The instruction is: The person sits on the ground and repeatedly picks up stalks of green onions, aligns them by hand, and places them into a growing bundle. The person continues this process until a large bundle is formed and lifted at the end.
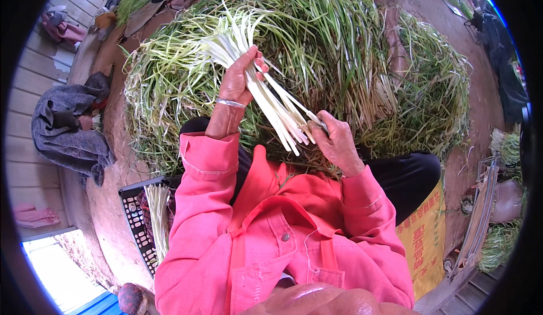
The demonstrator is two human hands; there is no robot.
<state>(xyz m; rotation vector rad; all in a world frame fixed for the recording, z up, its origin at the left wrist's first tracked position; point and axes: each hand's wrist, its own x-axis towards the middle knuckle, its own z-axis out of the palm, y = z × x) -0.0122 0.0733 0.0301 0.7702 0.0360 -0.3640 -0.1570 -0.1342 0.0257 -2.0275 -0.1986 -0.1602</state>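
My left hand (242,77), with a silver bangle at the wrist, is wrapped around a bundle of pale-stemmed greens (269,107) that look like garlic chives. Their leafy tops fan out to the upper left, and their white stem ends slant down to the right. At those ends, my right hand (337,143) is closed with thumb and forefinger against a stalk. A small grey tool (324,127), perhaps a blade, shows between its fingers; most of it is hidden. Below and behind both hands spreads a large heap of uncleaned greens (335,56).
A black plastic crate (138,226) holding pale stalks (158,217) stands at my left. A yellow printed sack (424,238) lies at my right. Grey cloth (76,124) rests by the panelled wall at left. More greens (500,243) lie at far right.
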